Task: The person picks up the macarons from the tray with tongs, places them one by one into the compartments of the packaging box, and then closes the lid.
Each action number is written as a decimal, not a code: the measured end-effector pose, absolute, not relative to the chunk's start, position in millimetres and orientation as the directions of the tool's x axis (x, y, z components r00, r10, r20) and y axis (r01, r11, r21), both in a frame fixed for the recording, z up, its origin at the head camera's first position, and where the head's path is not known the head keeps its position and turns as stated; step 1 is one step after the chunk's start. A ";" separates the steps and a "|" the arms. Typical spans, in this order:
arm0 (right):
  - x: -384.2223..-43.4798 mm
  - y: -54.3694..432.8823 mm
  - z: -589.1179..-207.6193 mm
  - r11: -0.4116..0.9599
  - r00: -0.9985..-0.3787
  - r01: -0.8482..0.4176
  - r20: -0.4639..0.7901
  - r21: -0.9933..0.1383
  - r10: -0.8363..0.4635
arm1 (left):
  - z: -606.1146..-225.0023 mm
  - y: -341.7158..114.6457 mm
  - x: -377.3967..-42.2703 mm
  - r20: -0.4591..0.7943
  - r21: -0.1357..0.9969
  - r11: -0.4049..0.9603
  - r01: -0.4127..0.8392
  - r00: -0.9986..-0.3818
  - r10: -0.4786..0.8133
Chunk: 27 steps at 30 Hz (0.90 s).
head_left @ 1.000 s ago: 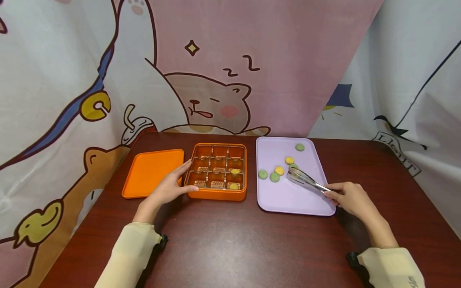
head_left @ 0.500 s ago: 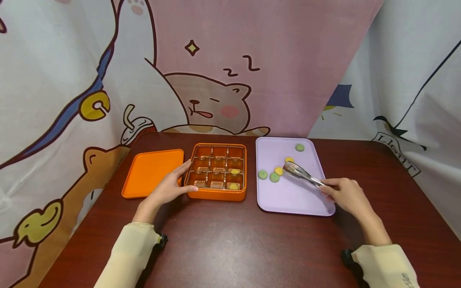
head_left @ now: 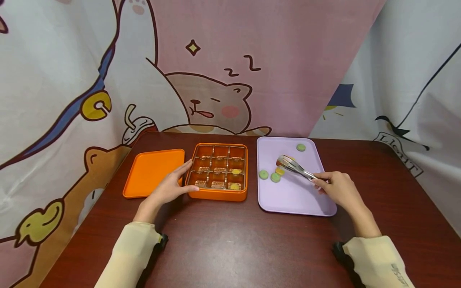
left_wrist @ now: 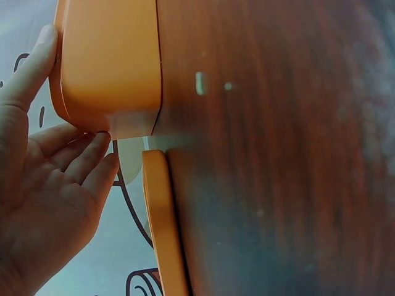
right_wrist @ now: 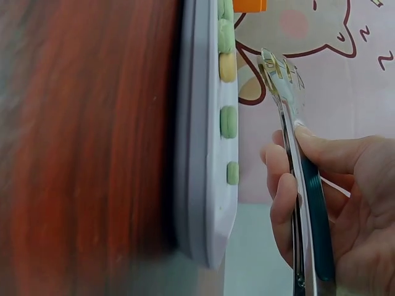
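Observation:
My left hand touches the left side and front left corner of an orange box with extended fingers. The box has a divided insert with several compartments; small yellow rounds lie in the middle and front ones of its right column. My right hand grips metal tongs, tips raised above a lilac tray. In the right wrist view the tongs tilt clear of the tray; whether anything is between the tips I cannot tell. Green macaron-like rounds and yellow ones lie on the tray, some partly hidden by the tongs.
An orange lid lies flat left of the box. All of it stands on a dark reddish-brown wooden table. A printed cloth with cartoon animals hangs behind the table.
My right hand and the tongs have moved left and away from me; the tips have shifted across the tray. My left hand and the box stay in place.

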State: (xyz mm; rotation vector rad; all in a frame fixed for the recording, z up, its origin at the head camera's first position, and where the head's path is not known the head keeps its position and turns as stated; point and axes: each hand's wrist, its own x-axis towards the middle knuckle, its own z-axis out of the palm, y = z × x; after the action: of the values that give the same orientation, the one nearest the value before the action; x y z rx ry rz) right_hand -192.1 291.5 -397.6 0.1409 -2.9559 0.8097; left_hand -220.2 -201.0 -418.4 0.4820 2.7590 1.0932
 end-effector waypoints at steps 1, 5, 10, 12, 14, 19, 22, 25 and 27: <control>-193.2 290.3 -397.0 0.856 -0.992 -0.115 0.102 -0.504 -0.073 | -418.5 -201.0 -220.3 -0.008 0.687 0.684 0.244 -0.939 0.343; -197.4 284.2 -394.3 0.850 -0.989 -0.135 0.120 -0.509 -0.086 | -419.0 -200.9 -220.3 -0.008 0.690 0.681 0.244 -0.939 0.345; -202.0 275.7 -390.8 0.841 -0.990 -0.132 0.110 -0.525 -0.086 | -418.7 -201.2 -220.8 -0.009 0.690 0.680 0.246 -0.937 0.349; -204.1 272.4 -389.9 0.839 -0.991 -0.129 0.104 -0.528 -0.087 | -418.1 -201.2 -221.1 -0.009 0.693 0.677 0.247 -0.936 0.351; -206.5 269.3 -389.0 0.839 -0.990 -0.132 0.104 -0.528 -0.091 | -417.4 -201.0 -221.3 -0.007 0.696 0.673 0.249 -0.935 0.354; -211.5 261.0 -386.5 0.833 -0.988 -0.151 0.113 -0.532 -0.107 | -416.8 -201.0 -221.5 -0.008 0.695 0.674 0.250 -0.935 0.356; -213.9 255.5 -385.0 0.829 -0.986 -0.164 0.123 -0.534 -0.116 | -417.1 -201.0 -221.6 -0.008 0.694 0.675 0.250 -0.935 0.355; -216.2 249.5 -383.6 0.822 -0.984 -0.174 0.130 -0.543 -0.122 | -417.2 -201.1 -221.5 -0.010 0.697 0.672 0.249 -0.935 0.356; -217.6 245.5 -383.2 0.819 -0.983 -0.178 0.131 -0.546 -0.126 | -417.4 -201.3 -221.5 -0.010 0.700 0.669 0.248 -0.934 0.357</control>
State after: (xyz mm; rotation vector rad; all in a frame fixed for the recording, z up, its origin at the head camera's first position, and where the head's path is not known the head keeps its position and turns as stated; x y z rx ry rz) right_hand -217.6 245.5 -383.2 0.2433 -2.9102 0.8874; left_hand -221.5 -201.3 -417.4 0.4986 2.7354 1.1147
